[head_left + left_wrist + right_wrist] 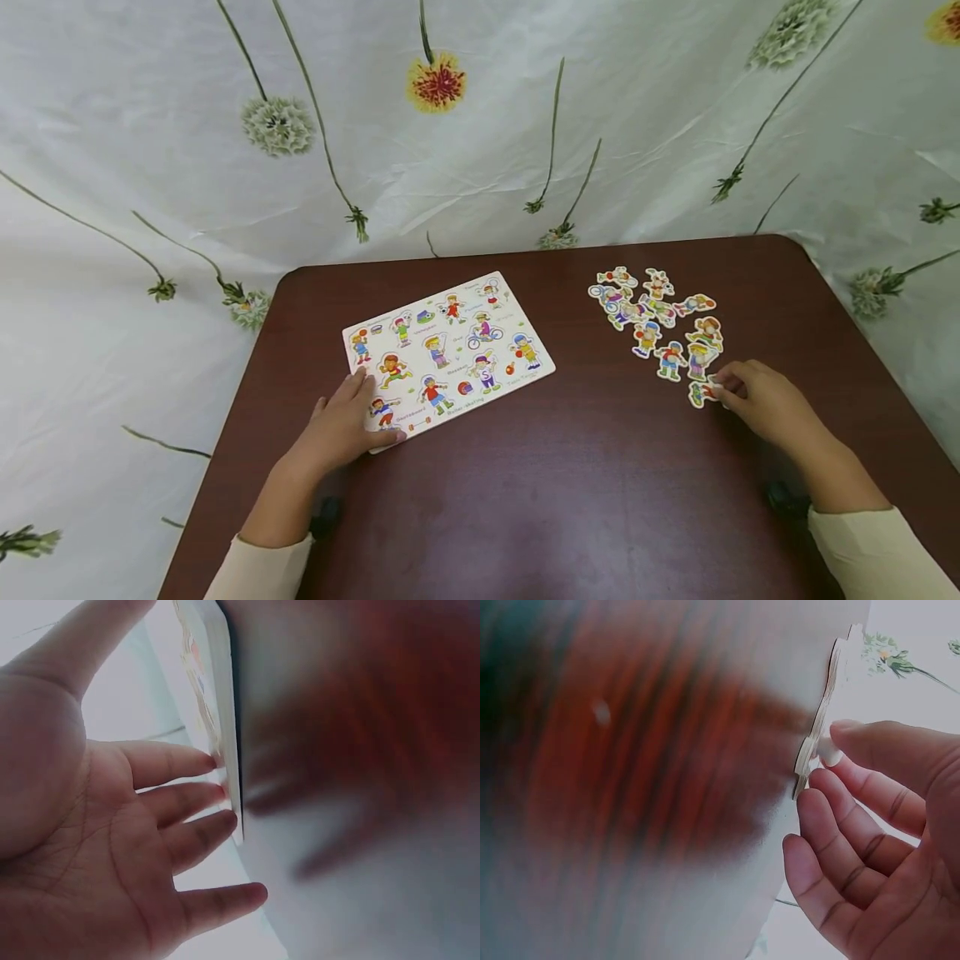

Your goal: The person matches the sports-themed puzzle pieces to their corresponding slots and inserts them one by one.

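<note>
I am sitting at a dark brown wooden desk [570, 467] with rounded corners. My left hand [341, 425] is lying flat on the near left corner of a white wooden puzzle board with little sports kids painted on it [448, 350]. My left grip is wide, with my fingers [187, 761] straight and their tips pressing against the board's edge. The board is lying a bit tilted, left of the middle of the desk.

My right hand [761, 400] is resting near the right edge of the desk. Its grip is narrow, and it is pinching a small flat cut-out puzzle piece with a colourful kid on it [702, 392] by its edge, between my thumb and my fingertips [832, 750]. This piece is lying at the near end of a pile of more colourful kid-shaped puzzle pieces [660, 321], which are spreading toward the far right corner of the desk. The pile and the board are well apart.

Behind the desk a white cloth with dandelion flowers printed on it [465, 125] is hanging. My cream sleeves [877, 554] are showing at the near edge.
</note>
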The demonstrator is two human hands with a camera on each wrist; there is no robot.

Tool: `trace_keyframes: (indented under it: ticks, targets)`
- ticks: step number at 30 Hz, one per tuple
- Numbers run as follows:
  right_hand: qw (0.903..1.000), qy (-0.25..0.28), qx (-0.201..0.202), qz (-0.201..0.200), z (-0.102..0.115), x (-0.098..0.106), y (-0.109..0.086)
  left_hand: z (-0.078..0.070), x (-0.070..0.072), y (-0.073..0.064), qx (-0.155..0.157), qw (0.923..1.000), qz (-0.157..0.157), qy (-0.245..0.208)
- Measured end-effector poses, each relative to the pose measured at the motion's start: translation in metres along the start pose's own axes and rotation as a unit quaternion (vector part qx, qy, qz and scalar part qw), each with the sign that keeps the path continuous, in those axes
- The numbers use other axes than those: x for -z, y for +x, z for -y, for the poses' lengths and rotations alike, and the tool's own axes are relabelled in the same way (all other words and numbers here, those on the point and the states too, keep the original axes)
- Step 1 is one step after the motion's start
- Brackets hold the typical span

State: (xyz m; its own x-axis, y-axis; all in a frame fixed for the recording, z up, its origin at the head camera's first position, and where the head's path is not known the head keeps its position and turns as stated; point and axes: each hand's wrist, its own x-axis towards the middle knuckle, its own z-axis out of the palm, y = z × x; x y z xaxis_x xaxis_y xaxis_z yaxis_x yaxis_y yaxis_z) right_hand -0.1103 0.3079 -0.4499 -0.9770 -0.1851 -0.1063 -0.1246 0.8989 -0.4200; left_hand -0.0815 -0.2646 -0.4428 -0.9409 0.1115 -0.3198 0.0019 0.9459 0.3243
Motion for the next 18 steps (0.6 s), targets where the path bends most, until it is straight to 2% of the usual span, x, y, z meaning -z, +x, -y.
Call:
trace_keyframes:
  ticks: [4,9,18]
  targets:
    - [1.0,-0.002,0.006,-0.005,0.0,0.0,0.0,-0.008,0.003,0.018,-0.013,0.9997,0.018,0.0]
    - [0.9998,-0.003,0.014,-0.013,-0.001,0.0,0.0,-0.018,0.005,0.039,-0.041,0.9988,0.027,0.001]
    - [0.9988,0.0,0.032,-0.038,-0.001,0.004,0.002,-0.038,0.005,0.062,-0.093,0.9948,0.04,-0.013]
